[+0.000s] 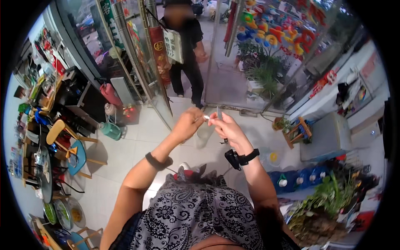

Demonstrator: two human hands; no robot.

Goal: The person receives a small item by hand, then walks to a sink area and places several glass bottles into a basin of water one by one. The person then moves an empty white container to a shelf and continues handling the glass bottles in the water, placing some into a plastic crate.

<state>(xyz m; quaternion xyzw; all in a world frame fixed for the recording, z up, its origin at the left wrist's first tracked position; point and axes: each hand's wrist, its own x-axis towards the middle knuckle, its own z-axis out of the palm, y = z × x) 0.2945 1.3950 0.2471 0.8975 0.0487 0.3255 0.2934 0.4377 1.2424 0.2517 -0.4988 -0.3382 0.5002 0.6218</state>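
Both of my hands are raised together in front of my body, at the middle of the view. My left hand (pixel 188 123) is closed in a pinch, and its fingertips meet a small white piece (pixel 206 117), too small to name. Close beside it, my right hand (pixel 227 128) is closed round a thin grey blade-like thing (pixel 219 111) that sticks up past the fingers. The right fingertips touch the white piece too. Something small and dark hangs below the right hand; its kind cannot be made out.
Ahead, a person (pixel 185 54) in dark clothes stands by the open glass door (pixel 146 54). A blue chair (pixel 78 157), a green jug (pixel 110 130) and a cluttered table are at left. Blue water bottles (pixel 291 182), leafy greens (pixel 339 198) and a grey box (pixel 327 137) stand at right.
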